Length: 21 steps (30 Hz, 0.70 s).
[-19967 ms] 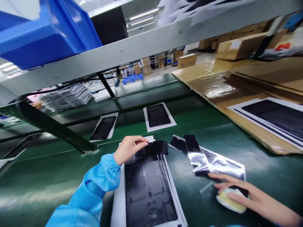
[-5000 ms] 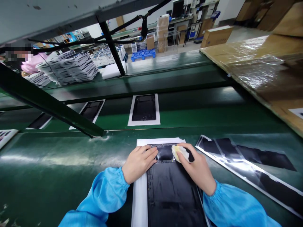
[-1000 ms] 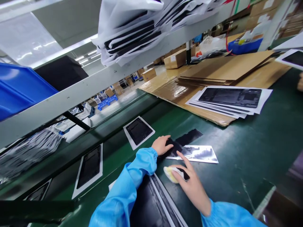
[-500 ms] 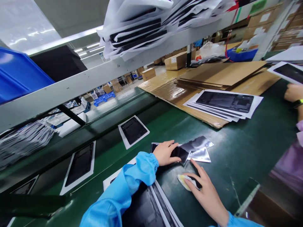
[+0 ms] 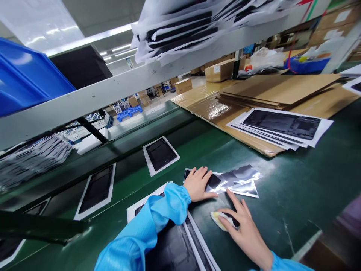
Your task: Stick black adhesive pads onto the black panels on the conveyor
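Observation:
My left hand (image 5: pixel 198 184) lies flat, fingers together, on a shiny strip of black film pieces (image 5: pixel 239 177) on the green belt (image 5: pixel 296 177). Close beside it, my right hand (image 5: pixel 244 231) rests on the belt with fingers spread and presses a small yellow-white cloth pad (image 5: pixel 220 219) under its fingers. Under my left sleeve lies a black panel (image 5: pixel 175 248) on white paper sheets.
Black panels on white sheets (image 5: pixel 160 153) lie further along the belt. A stack of panels on paper (image 5: pixel 282 126) rests on cardboard (image 5: pixel 279 88) at right. A grey shelf beam (image 5: pixel 113 92) with a blue bin (image 5: pixel 25 81) and bagged panels (image 5: pixel 183 30) hangs overhead.
My left hand settled flat on the film strip and the strip shifted slightly. My right hand with the cloth pad stayed beside it. The co-worker's hand at far right left the view.

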Tool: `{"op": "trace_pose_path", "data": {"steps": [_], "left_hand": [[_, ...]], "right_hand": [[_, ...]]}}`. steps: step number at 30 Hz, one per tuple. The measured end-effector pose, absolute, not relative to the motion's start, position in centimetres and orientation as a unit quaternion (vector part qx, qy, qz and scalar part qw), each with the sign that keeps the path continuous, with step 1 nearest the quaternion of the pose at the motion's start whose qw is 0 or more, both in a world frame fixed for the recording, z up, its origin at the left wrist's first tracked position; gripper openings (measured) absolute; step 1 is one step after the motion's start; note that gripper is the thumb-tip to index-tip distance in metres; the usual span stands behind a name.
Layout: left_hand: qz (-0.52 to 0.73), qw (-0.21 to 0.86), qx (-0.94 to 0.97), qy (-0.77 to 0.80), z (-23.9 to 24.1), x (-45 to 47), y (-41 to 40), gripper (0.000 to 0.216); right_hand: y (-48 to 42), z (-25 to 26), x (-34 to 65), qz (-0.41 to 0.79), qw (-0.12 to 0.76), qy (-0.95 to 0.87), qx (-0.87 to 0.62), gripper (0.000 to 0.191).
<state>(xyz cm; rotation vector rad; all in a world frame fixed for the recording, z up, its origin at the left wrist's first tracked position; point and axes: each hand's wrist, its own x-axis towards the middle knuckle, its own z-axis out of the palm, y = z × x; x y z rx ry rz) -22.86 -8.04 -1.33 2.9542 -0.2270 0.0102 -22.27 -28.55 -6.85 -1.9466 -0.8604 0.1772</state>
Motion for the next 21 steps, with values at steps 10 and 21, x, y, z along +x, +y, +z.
{"op": "trace_pose_path", "data": {"steps": [10,21], "left_hand": [[-0.012,0.097,0.989,-0.112,-2.2,-23.1,-8.1,0.080],[0.012,0.272,0.962,-0.014,0.6,-22.6,-8.3,0.029]], "right_hand": [[-26.3,-7.5,-22.6,0.094,0.484,-0.375,-0.785,0.037],[-26.6,-7.5,-22.6,0.094,0.455,-0.403,-0.788,0.037]]}}
